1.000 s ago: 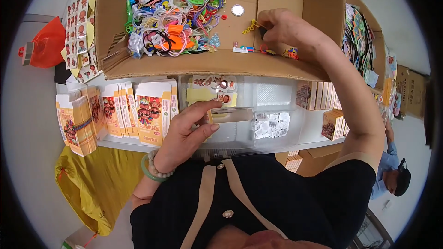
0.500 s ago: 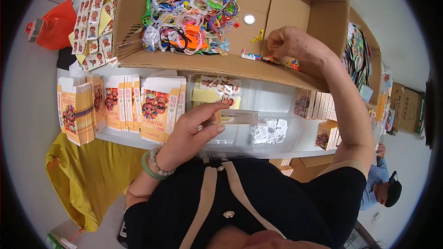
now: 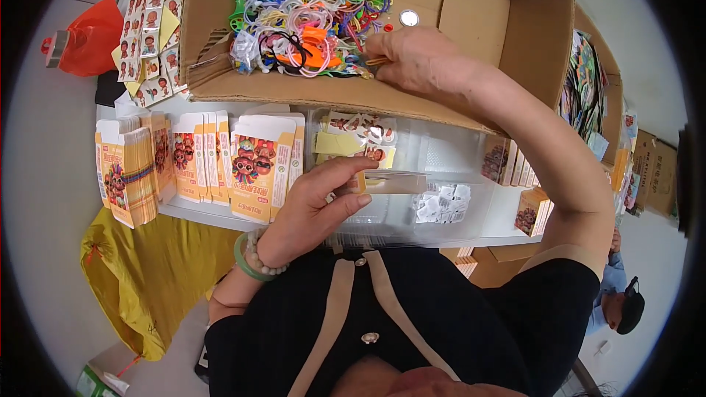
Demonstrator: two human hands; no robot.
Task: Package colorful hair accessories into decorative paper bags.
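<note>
My left hand point(image 3: 312, 198) grips a small orange paper carton point(image 3: 397, 182) between thumb and fingers, its open end facing right, above a clear plastic tray point(image 3: 460, 224). Inside the large cardboard box point(image 3: 471, 22), my right hand point(image 3: 419, 59) is at the right edge of a heap of colourful trinkets point(image 3: 323, 7), with loops and small plastic toys among them. Its fingers are bent together around something small and orange-brown that I cannot make out. A round silver disc point(image 3: 409, 18) lies on the box floor just beyond that hand.
Flat orange cartons point(image 3: 254, 165) stand in rows at the left, next to a rubber-banded stack point(image 3: 129, 176). The tray holds sticker sheets point(image 3: 357, 132) and small white printed slips point(image 3: 443, 204). Filled cartons point(image 3: 531, 212) stand at the right. A person in blue point(image 3: 614, 287) is at far right.
My right hand has moved left along the box floor to the trinket heap. The small toys that lay beneath it no longer show in their former place. My left hand still holds the carton.
</note>
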